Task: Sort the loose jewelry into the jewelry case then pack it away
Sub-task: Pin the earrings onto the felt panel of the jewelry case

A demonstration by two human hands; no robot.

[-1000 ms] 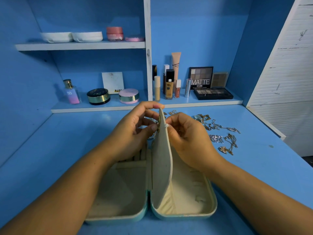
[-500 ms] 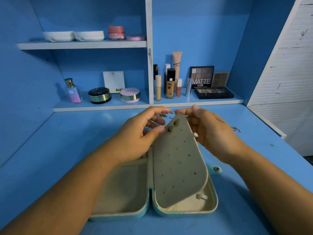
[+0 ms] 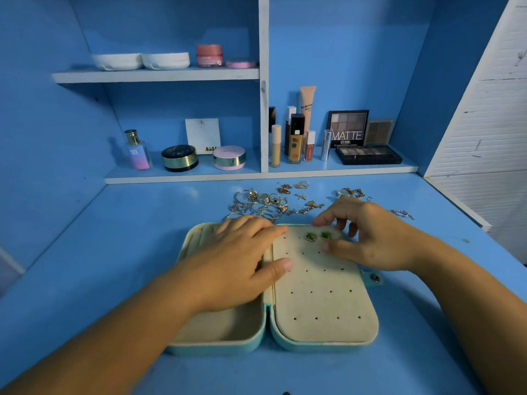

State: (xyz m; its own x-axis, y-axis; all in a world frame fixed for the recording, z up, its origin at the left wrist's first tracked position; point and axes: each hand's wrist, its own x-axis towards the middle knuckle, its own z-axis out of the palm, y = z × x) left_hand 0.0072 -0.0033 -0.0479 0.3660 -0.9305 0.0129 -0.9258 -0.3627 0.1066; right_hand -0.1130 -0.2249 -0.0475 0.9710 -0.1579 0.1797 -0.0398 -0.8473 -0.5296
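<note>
The teal jewelry case (image 3: 325, 347) lies open on the blue desk. Its cream earring panel (image 3: 322, 297), dotted with holes, lies flat over the right half. Two green earrings (image 3: 318, 236) sit in the panel's top row. My left hand (image 3: 239, 263) rests flat across the case's middle, fingers straight, thumb on the panel's left edge. My right hand (image 3: 368, 238) hovers at the panel's top right corner, fingers loosely spread beside the earrings and holding nothing. Loose rings and gold pieces (image 3: 265, 203) lie behind the case; more chains (image 3: 349, 192) lie behind my right hand.
Cosmetics stand on the low shelf (image 3: 256, 178) behind the desk: a perfume bottle (image 3: 137, 151), compacts, foundation bottles and eyeshadow palettes (image 3: 368, 155). A white slatted panel (image 3: 484, 138) borders the desk's right side. The case's snap tab (image 3: 374, 277) sticks out to the right.
The earring panel, upright a second ago, has swung down to lie flat on the case's right half. Both hands let go of its top edge; my left hand now rests flat on the case.
</note>
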